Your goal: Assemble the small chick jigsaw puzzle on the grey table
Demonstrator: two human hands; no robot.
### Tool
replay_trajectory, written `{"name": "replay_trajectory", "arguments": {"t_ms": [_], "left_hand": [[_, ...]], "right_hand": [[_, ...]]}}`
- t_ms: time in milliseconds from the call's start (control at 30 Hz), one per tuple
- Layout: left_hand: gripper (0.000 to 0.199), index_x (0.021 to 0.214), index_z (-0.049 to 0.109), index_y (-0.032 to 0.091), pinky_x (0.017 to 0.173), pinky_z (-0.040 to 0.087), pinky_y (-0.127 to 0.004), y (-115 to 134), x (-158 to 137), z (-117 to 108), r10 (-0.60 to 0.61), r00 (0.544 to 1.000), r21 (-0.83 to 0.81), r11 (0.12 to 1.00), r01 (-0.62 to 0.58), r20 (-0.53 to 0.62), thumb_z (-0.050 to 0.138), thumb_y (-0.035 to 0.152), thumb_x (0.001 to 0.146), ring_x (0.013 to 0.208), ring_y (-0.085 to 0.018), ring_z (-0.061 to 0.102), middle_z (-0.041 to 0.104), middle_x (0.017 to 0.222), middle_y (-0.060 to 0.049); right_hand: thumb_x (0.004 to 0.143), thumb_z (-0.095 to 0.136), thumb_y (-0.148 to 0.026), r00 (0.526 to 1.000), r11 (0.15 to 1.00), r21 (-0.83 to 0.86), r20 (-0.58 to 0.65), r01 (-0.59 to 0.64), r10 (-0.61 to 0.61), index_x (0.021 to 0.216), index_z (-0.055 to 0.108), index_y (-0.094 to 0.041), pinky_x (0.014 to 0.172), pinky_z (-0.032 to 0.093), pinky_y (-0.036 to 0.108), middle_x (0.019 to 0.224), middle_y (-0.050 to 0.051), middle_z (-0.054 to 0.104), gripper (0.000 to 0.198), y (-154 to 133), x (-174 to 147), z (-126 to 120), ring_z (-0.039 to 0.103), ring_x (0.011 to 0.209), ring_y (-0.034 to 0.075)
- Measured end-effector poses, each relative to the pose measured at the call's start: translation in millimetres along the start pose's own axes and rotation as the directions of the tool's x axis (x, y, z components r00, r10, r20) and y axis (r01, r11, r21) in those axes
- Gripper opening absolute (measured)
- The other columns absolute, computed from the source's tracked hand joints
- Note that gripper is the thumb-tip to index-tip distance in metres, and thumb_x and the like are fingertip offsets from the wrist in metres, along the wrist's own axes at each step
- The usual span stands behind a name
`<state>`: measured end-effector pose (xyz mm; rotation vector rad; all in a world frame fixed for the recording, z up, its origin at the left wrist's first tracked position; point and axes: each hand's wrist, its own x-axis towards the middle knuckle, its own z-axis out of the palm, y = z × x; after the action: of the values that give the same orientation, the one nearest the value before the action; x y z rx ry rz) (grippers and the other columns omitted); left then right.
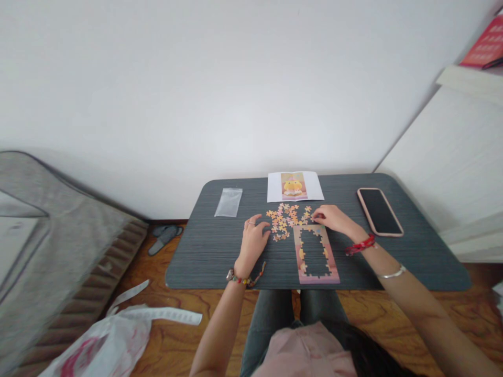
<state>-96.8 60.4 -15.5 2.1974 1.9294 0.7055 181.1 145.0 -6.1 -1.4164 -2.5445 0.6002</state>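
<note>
Loose jigsaw puzzle pieces (280, 222) in orange, yellow and pink lie in a spread cluster on the dark table. Beside their left edge rests my left hand (254, 238), thumb and fingers apart and nothing between them. At the cluster's right side, my right hand (328, 217) has its fingertips pinched together on a small puzzle piece (313, 218), partly covered by the fingers. Just below that hand lies a puzzle frame (332, 264), its border filled and its middle showing bare tabletop. A sheet with a printed yellow character picture (294, 186) lies behind the pieces.
On the dark table (212, 262), a clear plastic bag (228, 202) lies at the left and a phone (380, 212) at the right. A white wall stands behind. Slippers (165, 238) and a plastic bag (106, 340) are on the floor, near a grey sofa (58, 251).
</note>
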Motion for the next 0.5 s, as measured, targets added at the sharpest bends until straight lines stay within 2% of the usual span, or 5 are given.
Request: {"name": "replay_trajectory", "arguments": {"t_ms": [333, 500], "left_hand": [[0.018, 0.089, 0.066, 0.018, 0.098, 0.037, -0.043, -2.9, -1.6, -2.0, -0.013, 1.0, 0.006, 1.0, 0.013, -0.012, 0.06, 0.014, 0.073, 0.112, -0.027, 0.046, 0.05, 0.118, -0.011], [0.017, 0.088, 0.066, 0.019, 0.097, 0.038, -0.043, 2.5, 0.4, 0.8, -0.005, 1.0, -0.015, 1.0, 0.005, -0.01, 0.059, 0.014, 0.074, 0.112, -0.027, 0.046, 0.05, 0.118, -0.01]], "right_hand": [[0.078, 0.055, -0.019, 1.0, 0.997, -0.077, 0.011, 0.004, -0.003, 0.081, 0.068, -0.017, 0.068, 0.039, 0.023, 0.083, 0.006, 0.067, 0.014, -3.8, 8.8, 3.6, 0.06, 0.077, 0.017], [0.079, 0.055, -0.024, 0.999, 0.991, -0.126, -0.001, -0.038, 0.039, 0.084, 0.067, -0.017, 0.067, 0.038, 0.023, 0.082, 0.006, 0.066, 0.014, -10.0, 10.3, 2.9, 0.059, 0.076, 0.017]]}}
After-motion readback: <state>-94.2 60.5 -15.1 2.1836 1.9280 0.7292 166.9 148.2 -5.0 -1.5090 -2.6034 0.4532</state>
